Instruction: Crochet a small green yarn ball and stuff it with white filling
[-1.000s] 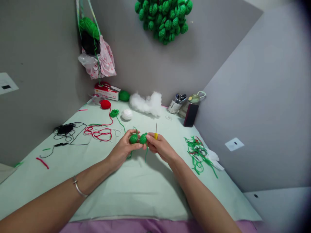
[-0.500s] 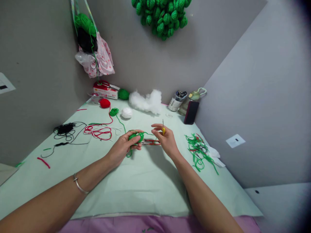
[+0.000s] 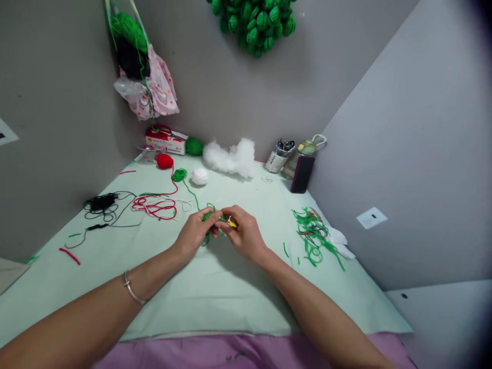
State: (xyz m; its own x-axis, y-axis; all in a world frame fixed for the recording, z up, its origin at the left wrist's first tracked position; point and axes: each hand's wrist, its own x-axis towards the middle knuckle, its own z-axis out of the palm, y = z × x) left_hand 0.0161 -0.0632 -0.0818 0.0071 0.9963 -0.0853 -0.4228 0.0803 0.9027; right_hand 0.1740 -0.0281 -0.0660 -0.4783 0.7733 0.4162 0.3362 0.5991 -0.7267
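Observation:
At the middle of the table, my left hand (image 3: 193, 231) is closed on a small green crocheted piece (image 3: 209, 216), mostly covered by the fingers. My right hand (image 3: 244, 231) touches the same piece from the right and grips a thin tool with a yellow handle (image 3: 232, 223), whose tip points left into the green yarn. A green strand runs from the piece back to a small green yarn coil (image 3: 179, 175). The red-handled snips are hidden from view behind the hands.
White stuffing (image 3: 230, 158), a white yarn ball (image 3: 199, 176) and a red ball (image 3: 164, 161) lie behind. Black yarn (image 3: 102, 204) and red loops (image 3: 156, 207) are left; green scraps (image 3: 313, 236) right. A phone (image 3: 303, 175) leans at the back right.
My right hand has moved left and down to the green piece, bringing the yellow-handled tool against it. Short green snippets now show on the table right of my right hand.

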